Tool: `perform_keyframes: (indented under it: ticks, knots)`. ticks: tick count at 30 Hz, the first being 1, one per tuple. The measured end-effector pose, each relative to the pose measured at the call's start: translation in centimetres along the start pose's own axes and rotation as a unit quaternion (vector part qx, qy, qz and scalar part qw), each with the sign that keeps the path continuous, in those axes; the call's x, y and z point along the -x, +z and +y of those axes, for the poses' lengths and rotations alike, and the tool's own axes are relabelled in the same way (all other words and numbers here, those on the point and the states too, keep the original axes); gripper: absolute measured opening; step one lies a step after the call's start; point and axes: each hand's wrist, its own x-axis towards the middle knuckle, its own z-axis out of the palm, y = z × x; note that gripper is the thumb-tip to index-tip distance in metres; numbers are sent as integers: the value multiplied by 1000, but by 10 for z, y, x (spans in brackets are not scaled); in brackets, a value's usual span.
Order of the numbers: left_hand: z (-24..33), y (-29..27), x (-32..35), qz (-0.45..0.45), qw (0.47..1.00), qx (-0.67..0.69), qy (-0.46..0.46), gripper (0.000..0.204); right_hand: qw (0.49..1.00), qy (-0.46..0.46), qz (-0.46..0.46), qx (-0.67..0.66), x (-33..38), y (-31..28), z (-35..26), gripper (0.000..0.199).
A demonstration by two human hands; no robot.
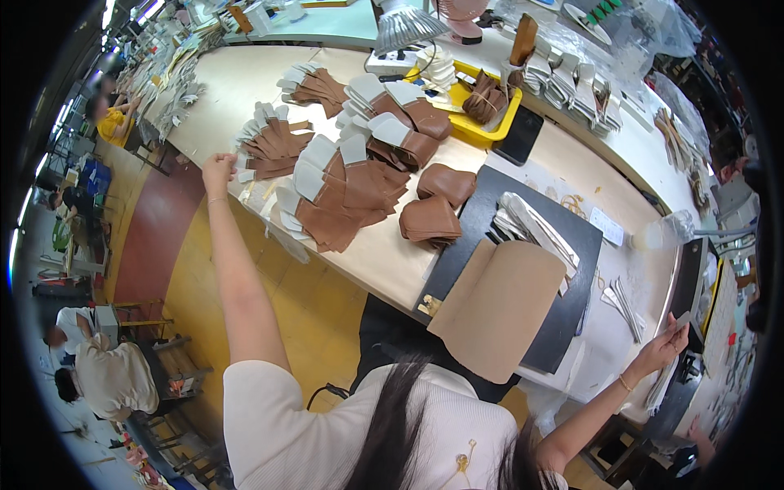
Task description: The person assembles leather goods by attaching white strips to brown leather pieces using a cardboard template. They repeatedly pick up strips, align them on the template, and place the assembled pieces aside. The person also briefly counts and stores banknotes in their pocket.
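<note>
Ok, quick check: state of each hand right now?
Left hand: partly curled beside the pale-ended brown strips; whether it grips one cannot be told.
Right hand: closed, holding a thin pale piece.

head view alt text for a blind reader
A person's left hand is at pale-tipped brown strips on a workbench; the right hand holds a thin pale piece. Between them lie brown stacks and a tan sheet over a dark board.

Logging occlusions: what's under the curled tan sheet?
Part of the black board lies under the tan sheet; pale strips show at its far edge. Anything else beneath is covered.
</note>
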Motion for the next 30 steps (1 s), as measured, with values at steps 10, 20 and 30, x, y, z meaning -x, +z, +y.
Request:
perform_keyframes:
  ticks: [10, 20, 30]
  knots:
    - [209, -43, 146, -199, 952, 120, 199, 23, 989, 133, 6, -56, 10, -19, -27, 25]
    - [241, 55, 360, -650, 695, 302, 56, 17, 955, 197, -40, -218, 11, -17, -115, 15]
    - [190, 103, 382, -720, 653, 200, -121, 17, 697, 380, -510, -331, 41, -9, -202, 11]
